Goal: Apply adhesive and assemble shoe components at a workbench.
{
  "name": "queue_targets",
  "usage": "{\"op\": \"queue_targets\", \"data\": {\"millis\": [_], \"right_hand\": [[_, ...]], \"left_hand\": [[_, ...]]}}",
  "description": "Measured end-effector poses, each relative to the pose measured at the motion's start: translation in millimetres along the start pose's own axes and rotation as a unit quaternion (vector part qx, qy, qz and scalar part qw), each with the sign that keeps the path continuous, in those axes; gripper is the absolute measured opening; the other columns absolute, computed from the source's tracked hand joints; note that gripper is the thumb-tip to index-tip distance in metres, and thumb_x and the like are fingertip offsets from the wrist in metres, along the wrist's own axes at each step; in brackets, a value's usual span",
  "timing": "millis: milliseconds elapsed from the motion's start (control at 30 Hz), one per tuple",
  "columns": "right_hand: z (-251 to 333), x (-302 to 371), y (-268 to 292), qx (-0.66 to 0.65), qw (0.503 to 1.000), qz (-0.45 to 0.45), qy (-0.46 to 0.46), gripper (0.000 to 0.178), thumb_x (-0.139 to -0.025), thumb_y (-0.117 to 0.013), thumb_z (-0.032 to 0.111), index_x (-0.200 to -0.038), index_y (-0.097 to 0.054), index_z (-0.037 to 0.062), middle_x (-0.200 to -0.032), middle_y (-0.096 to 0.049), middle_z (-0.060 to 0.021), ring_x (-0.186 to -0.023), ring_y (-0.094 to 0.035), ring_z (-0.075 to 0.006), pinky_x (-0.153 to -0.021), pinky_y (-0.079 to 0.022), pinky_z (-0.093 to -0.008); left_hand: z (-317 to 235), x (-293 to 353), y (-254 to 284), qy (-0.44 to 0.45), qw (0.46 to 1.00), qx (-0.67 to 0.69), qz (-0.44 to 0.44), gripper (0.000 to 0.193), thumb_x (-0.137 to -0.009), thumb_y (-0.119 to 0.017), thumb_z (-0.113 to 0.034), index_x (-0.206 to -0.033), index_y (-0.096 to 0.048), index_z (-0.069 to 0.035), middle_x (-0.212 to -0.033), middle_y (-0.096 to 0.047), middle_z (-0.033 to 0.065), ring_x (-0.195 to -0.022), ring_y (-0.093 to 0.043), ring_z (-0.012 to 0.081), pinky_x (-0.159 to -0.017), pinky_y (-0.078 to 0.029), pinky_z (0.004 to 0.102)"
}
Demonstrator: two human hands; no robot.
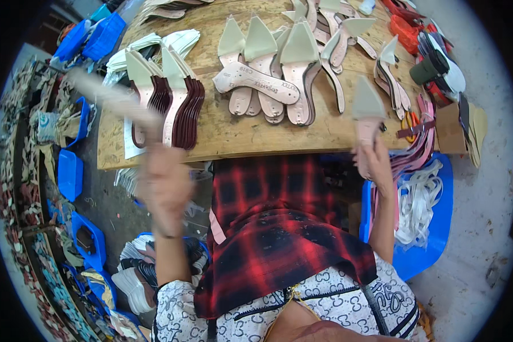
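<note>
Rough wooden boards form the workbench (pixel 222 137), which sits over a stained grey concrete floor (pixel 484 228) crowded with blue plastic bins. Across the bench lie many pointed shoe insoles: a fanned pale group (pixel 268 74) near the middle, a dark maroon-edged stack (pixel 176 108) to the left, more along the far edge. The left hand (pixel 164 185) is closed around a long pale stick-like thing (pixel 111 100), blurred in motion, so its kind cannot be told. The right hand (pixel 373 159) is closed on the heel end of one pink insole with a grey pointed toe (pixel 366 108), held upright at the near edge of the bench. Judging by the piles, a good share of pieces looks already handled and laid out, while the blue tub (pixel 433 228) at the right, with pink and white strips in it, suggests plenty remains
</note>
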State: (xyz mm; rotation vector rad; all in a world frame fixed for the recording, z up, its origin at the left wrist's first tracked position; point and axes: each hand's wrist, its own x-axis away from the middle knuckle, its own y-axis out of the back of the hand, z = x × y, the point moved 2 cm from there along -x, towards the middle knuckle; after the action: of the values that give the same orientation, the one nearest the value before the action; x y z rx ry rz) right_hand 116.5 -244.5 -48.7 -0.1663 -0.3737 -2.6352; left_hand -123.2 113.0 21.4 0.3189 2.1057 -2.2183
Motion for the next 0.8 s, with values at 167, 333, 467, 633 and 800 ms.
{"op": "queue_targets", "data": {"millis": [167, 333, 467, 633, 800], "right_hand": [[40, -32, -22, -0.129, 0.99, -0.03, 0.051, 0.032, -0.097, -0.052, 0.02, -0.122, -0.046, -0.0003, -0.084, -0.064, -0.0087, -0.067, -0.064, -0.0144, -0.06, -0.054, -0.0279], [107, -116, -93, 0.136, 0.968, -0.051, 0.205, 0.039, -0.092, -0.061, 0.027, -0.117, -0.052, -0.0017, -0.096, -0.065, -0.0159, -0.08, -0.066, -0.0229, -0.068, -0.051, -0.0363], [112, -135, -113, 0.354, 0.786, -0.261, 0.434, 0.045, -0.084, -0.067, 0.031, -0.117, -0.056, 0.0036, -0.097, -0.062, -0.0148, -0.091, -0.059, -0.0319, -0.08, -0.046, -0.0426], [94, -99, -178, 0.346, 0.779, -0.154, 0.5, 0.046, -0.081, -0.068, 0.029, -0.119, -0.055, 0.0063, -0.099, -0.06, -0.0135, -0.093, -0.058, -0.0298, -0.079, -0.046, -0.0421], [78, -116, -183, 0.434, 0.794, -0.072, 0.42, 0.044, -0.08, -0.069, 0.026, -0.117, -0.057, 0.0044, -0.111, -0.06, -0.0123, -0.094, -0.061, -0.0293, -0.076, -0.049, -0.0384]], "left_hand": [[11, -22, -4, -0.203, 0.883, -0.393, -0.16, 0.027, -0.097, -0.051, -0.027, -0.11, -0.051, -0.003, -0.077, -0.046, 0.003, -0.075, -0.051, 0.0136, -0.062, -0.043, 0.0274], [51, -44, 42, -0.19, 0.862, -0.41, -0.227, 0.032, -0.096, -0.055, -0.026, -0.117, -0.051, -0.002, -0.084, -0.053, 0.0061, -0.076, -0.053, 0.0181, -0.066, -0.046, 0.0314], [46, -39, 59, -0.216, 0.862, -0.37, -0.272, 0.025, -0.097, -0.05, -0.022, -0.111, -0.051, -0.002, -0.087, -0.056, 0.0077, -0.082, -0.058, 0.0205, -0.069, -0.051, 0.034], [32, -29, 78, -0.217, 0.835, -0.399, -0.31, 0.02, -0.095, -0.049, -0.02, -0.105, -0.051, -0.003, -0.088, -0.058, 0.0081, -0.079, -0.06, 0.0204, -0.066, -0.052, 0.0333], [44, -63, 69, -0.254, 0.797, -0.467, -0.287, 0.02, -0.094, -0.047, -0.013, -0.111, -0.049, -0.002, -0.085, -0.057, 0.0068, -0.071, -0.06, 0.0166, -0.062, -0.052, 0.0313]]}}
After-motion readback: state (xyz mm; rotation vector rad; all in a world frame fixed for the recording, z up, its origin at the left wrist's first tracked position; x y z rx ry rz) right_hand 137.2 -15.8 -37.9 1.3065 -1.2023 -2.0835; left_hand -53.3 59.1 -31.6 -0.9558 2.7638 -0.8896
